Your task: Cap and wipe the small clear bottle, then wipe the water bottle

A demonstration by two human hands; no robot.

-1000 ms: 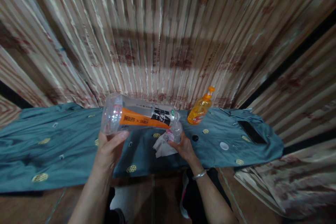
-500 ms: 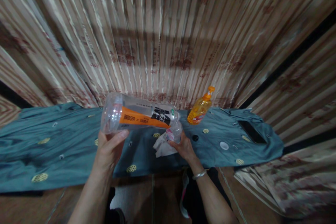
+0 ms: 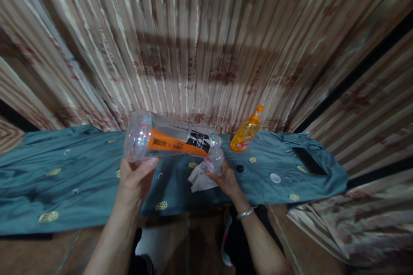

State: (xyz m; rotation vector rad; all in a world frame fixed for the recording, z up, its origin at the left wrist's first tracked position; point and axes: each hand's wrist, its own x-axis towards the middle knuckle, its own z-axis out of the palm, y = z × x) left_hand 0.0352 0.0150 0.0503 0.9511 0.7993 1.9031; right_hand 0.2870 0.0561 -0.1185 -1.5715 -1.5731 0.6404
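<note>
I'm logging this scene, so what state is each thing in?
Large bottle: held tipped, nearly level
Small bottle: held at the large bottle's neck end
Left grip: closed on the large bottle
Right grip: closed on the small bottle
Pump bottle: standing, pump head fitted
White tissue: crumpled
Phone: lying flat, upper face dark
Small black piece: lying loose
White disc: lying flat
Blue-green cloth: spread, wrinkled

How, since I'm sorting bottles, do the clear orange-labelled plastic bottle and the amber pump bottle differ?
The clear orange-labelled plastic bottle is tipped sideways in the left hand; the amber pump bottle stands unheld. The clear bottle looks larger than the pump bottle. Both are see-through.
</note>
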